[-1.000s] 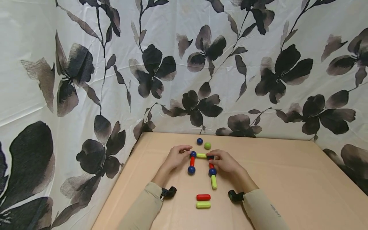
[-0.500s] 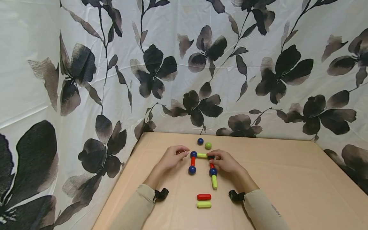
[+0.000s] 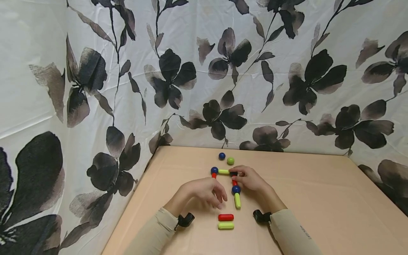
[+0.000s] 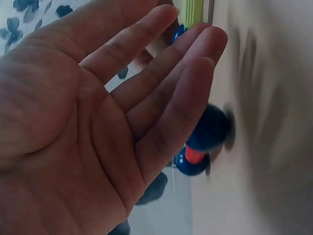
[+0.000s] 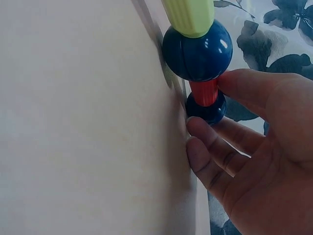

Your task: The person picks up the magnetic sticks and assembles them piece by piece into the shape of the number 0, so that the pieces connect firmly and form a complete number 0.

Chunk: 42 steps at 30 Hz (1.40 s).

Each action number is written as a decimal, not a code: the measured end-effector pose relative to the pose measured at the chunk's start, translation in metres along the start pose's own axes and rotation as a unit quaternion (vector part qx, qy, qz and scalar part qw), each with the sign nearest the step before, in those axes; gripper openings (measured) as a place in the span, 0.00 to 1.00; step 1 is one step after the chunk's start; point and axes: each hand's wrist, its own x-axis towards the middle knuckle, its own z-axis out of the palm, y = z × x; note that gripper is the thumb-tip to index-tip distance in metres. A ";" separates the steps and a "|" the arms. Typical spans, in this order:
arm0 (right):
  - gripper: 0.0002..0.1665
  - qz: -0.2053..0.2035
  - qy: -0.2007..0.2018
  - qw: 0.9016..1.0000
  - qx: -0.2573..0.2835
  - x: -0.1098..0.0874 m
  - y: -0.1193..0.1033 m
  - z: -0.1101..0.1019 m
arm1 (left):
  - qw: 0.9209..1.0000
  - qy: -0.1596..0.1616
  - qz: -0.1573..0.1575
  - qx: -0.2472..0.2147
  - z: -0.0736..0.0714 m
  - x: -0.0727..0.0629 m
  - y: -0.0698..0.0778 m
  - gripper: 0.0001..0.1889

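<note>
A frame of magnetic balls and rods lies on the table. Its far side is a yellow-green rod (image 3: 224, 171), with a blue ball (image 3: 214, 170) at its left end. My right hand (image 3: 251, 179) holds the far right corner: fingers round a dark blue ball (image 5: 207, 108), thumb against the red rod (image 5: 204, 93). Nearer on that side come another blue ball (image 5: 197, 50) and a yellow-green rod (image 3: 237, 200). Over the frame's left side hovers my left hand (image 3: 205, 191), fingers loosely bent, holding nothing; it hides the near left ball in the head view.
A loose red rod (image 3: 226, 217) and a yellow-green rod (image 3: 226, 226) lie in front of the frame. Behind it rest a blue ball (image 3: 221, 156) and a green ball (image 3: 230, 161). A flowered cloth (image 3: 191, 81) hangs beyond the table (image 3: 318, 198).
My left hand first drew back left from the far left ball, then swung right and nearer, over the left red rod. My right hand keeps its place at the far right corner.
</note>
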 end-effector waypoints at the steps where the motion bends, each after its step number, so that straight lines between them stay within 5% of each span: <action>1: 0.20 -0.001 0.000 1.000 0.000 0.000 0.000 0.000 | 1.000 -0.010 -0.004 0.005 0.003 0.001 0.003 0.14; 12: 0.19 -0.008 0.000 1.000 -0.010 0.003 0.002 0.001 | 0.997 -0.054 -0.039 0.043 0.030 0.011 0.016 0.12; 23: 0.20 0.006 -0.002 1.000 -0.001 0.002 0.001 0.001 | 0.996 -0.073 -0.055 -0.004 0.032 0.014 0.014 0.07; 32: 0.20 0.000 -0.004 1.000 -0.003 0.002 0.002 0.001 | 0.995 -0.093 -0.029 -0.034 0.016 0.011 -0.001 0.04; 42: 0.20 -0.004 -0.001 1.000 -0.013 0.001 0.000 0.000 | 0.991 -0.060 0.005 -0.120 -0.011 -0.003 -0.013 0.14</action>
